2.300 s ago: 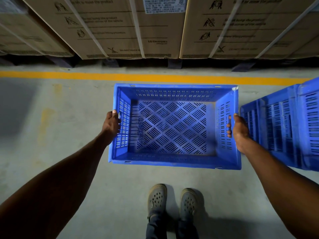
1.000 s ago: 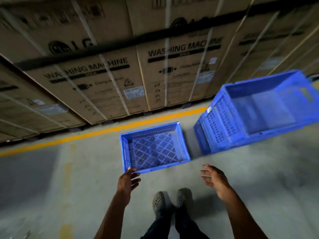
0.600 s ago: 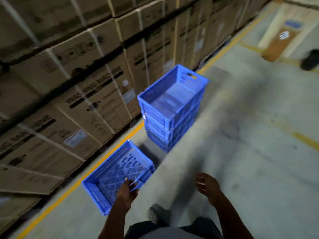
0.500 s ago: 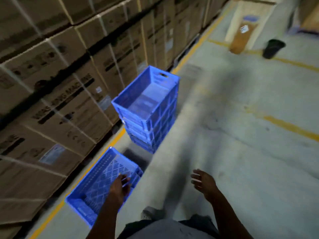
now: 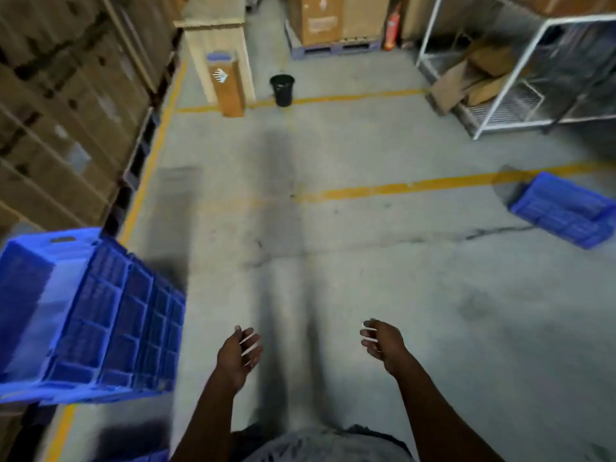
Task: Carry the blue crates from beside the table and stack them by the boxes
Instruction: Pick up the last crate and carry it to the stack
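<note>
Above the concrete floor (image 5: 333, 261), left hand (image 5: 237, 353) and right hand (image 5: 383, 341) empty, fingers loosely spread.

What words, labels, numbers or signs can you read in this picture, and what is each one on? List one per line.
None can be read.
Cardboard boxes: print and labels too blurred.
Far box: white label too small.
Wooden stand: white mark, no readable words.
Blue crates: no text visible.

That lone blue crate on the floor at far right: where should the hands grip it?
The lone blue crate seems to lie upside down, ribbed base up. Judging loosely, take its two short ends, one hand each, fingers under the floor-side rim. Blur hides any handle slots.
</note>
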A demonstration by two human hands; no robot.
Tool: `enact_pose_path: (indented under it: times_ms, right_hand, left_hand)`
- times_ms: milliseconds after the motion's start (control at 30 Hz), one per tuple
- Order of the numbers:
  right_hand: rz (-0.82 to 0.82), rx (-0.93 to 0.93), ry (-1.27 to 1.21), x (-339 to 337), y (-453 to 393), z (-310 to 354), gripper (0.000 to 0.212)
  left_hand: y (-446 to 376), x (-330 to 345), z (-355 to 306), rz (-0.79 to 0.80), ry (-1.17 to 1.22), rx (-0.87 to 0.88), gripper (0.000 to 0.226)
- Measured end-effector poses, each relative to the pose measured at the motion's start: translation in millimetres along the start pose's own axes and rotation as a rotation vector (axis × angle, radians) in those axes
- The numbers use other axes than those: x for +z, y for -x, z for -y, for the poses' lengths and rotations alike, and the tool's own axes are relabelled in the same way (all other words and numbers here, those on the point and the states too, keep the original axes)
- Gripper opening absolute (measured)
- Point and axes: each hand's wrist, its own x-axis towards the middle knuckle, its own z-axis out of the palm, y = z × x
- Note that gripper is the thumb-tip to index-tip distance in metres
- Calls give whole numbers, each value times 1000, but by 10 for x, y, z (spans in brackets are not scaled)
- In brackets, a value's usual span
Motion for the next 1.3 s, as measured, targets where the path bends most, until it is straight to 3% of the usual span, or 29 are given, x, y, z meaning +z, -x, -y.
enact_pose_path:
  times_ms: [100,367,567,700,900,1133,1300]
  right_hand:
    - [-52,52,-166,-406,-227,163,10]
    - [-282,134,-411,-1240,-884,518,23]
    - [-486,89,-698,-1971,-1299,1284,24]
    - [-584,68,-860,-2278,-1512,1759,24]
    - [-626,111,-887,-2918,-2149,2337,26]
    - [-630,138,-721,-4496,-2953,3423,29]
    - [-671,101,-632,-5541,-3362,4335,27]
  left_hand:
    - [-244,784,-101,96,-146,-23,37]
    - [-1222,2695,-621,283,-412,-56,39]
    - [-1824,4394,-1142,460,-648,-56,38]
    - [-1936,5421,-1333,483,-753,-80,36]
    - [-2240,6915,-1231,555,-759,-91,37]
    - [-2502,8633,-973,479,-702,8,38]
    - [-2549,9822,-774,460,-719,-49,40]
